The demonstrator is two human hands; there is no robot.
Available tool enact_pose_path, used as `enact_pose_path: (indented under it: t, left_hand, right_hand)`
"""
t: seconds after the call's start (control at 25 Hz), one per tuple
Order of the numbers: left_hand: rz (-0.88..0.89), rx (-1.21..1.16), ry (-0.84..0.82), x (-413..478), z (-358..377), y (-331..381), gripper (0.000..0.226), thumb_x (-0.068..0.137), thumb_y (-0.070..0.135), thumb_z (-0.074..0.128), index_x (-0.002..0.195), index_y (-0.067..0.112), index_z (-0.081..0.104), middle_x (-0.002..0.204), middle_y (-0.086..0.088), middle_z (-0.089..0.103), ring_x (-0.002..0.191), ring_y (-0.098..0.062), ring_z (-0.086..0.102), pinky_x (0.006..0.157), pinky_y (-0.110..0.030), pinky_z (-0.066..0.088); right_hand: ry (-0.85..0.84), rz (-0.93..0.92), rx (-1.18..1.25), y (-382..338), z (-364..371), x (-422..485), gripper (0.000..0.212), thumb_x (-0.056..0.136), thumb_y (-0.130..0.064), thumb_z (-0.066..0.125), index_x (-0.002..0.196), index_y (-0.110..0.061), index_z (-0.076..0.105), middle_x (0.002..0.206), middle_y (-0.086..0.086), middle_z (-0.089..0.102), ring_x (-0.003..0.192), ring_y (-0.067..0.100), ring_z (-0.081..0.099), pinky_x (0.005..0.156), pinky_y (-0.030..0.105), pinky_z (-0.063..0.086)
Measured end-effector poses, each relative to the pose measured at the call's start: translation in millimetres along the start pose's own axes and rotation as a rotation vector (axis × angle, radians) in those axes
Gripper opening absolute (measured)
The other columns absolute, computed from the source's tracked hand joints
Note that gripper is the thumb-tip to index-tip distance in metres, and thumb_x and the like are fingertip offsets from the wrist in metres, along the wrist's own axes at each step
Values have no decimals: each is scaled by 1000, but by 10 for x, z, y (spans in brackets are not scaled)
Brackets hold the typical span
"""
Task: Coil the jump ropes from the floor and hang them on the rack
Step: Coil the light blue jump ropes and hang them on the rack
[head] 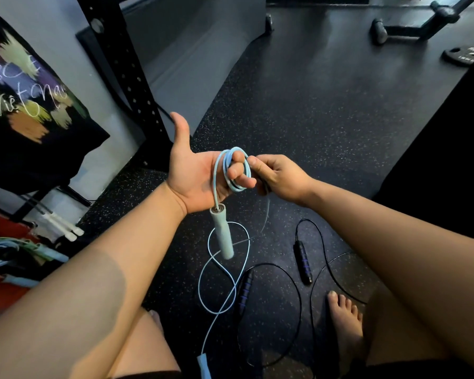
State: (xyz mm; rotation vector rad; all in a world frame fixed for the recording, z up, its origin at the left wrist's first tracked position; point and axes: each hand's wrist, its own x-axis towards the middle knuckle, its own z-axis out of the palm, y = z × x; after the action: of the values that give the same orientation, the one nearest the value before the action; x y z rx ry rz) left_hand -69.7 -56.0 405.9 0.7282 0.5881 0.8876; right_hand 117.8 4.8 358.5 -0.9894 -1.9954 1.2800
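Observation:
A light blue jump rope (221, 272) runs from loops on the floor up to my hands. My left hand (196, 173) is palm up with the thumb out, its fingers curled through a small coil of the blue cord (237, 187). One pale blue handle (222, 233) hangs below that palm. My right hand (278, 175) pinches the cord at the coil's right side. The other blue handle (204, 365) lies at the bottom edge. A black jump rope (293, 280) with purple-banded handles (303, 262) lies on the floor by my bare foot (345, 321).
A black perforated rack upright (126, 69) stands at the left against the wall. Coiled pale ropes (0, 251) and white handles (63, 228) hang or rest at the lower left. A black cushion (25, 110) leans at the left. A weight plate (461, 57) and bench feet are far right.

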Motion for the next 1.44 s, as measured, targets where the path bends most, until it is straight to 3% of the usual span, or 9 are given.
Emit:
enact_pose_path:
  t: [0.12, 0.32, 0.44, 0.56, 0.68, 0.88, 1.04, 1.16, 1.44]
  left_hand:
    - [43, -36, 7, -18, -33, 25, 120, 55, 107, 7, 85, 4, 61, 67, -8, 62, 78, -33, 63, 92, -37, 52]
    - [200, -207, 93, -43, -70, 92, 113, 59, 106, 20, 91, 5, 59, 72, -8, 63, 81, -31, 62, 90, -39, 54]
    - [324, -313, 142, -63, -106, 156, 110, 61, 105, 30, 96, 4, 58, 78, -10, 66, 89, -35, 65, 102, -43, 51]
    - [425, -355, 216, -53, -135, 229, 108, 65, 103, 31, 97, 3, 58, 88, -15, 69, 104, -40, 66, 105, -46, 50]
    - [462, -289, 304, 40, -196, 219, 109, 70, 99, 28, 104, 0, 56, 94, -20, 66, 107, -39, 64, 106, -55, 49]
    - [140, 405, 452, 245, -312, 2, 113, 81, 86, -8, 117, -3, 53, 102, -25, 72, 98, -34, 72, 102, -47, 47]
    - [-188, 703, 164, 307, -369, -171, 125, 69, 88, -12, 101, -6, 64, 97, -26, 66, 92, -27, 69, 92, -39, 43]
    - [-275, 725, 93, 324, -319, -207, 113, 64, 92, -9, 77, 16, 74, 85, -24, 69, 86, -35, 73, 88, -38, 46]
    - [-148, 369, 40, 385, -242, -42, 112, 62, 94, -19, 68, 10, 54, 47, -7, 52, 56, -31, 62, 89, -45, 51]
  right_hand:
    - [-47, 26, 30, -24, 53, -30, 41, 106, -33, 43, 73, -14, 57, 61, 3, 54, 52, 12, 51, 54, 23, 43]
    - [-150, 190, 120, 53, 110, -39, 39, 105, -38, 45, 77, -16, 60, 67, 9, 53, 61, 22, 52, 68, 40, 45]
    - [-199, 212, 29, 117, 156, -86, 34, 105, -36, 47, 80, -18, 61, 69, 10, 56, 66, 24, 54, 71, 41, 43]
    - [-310, 195, -169, 85, 197, -139, 29, 105, -32, 46, 84, -21, 63, 68, 7, 61, 66, 20, 54, 67, 34, 42]
    - [-395, 81, -433, -68, 180, -178, 29, 106, -30, 45, 93, -17, 68, 65, -8, 58, 53, -2, 51, 57, 12, 40]
    - [-327, -163, -632, -299, 70, -72, 30, 104, -32, 48, 94, -14, 71, 70, -10, 57, 65, 10, 53, 63, 23, 36]
    - [-267, -265, -764, -316, -48, 54, 32, 100, -39, 54, 84, -15, 69, 67, -7, 61, 57, 13, 51, 57, 29, 37]
    - [-216, -254, -729, -260, -189, 178, 39, 91, -56, 60, 80, -19, 68, 65, -6, 63, 58, 11, 56, 56, 27, 42]
    - [-25, -156, -338, -11, -331, 384, 46, 95, -44, 61, 70, -7, 51, 61, -3, 40, 56, 6, 34, 53, 29, 33]
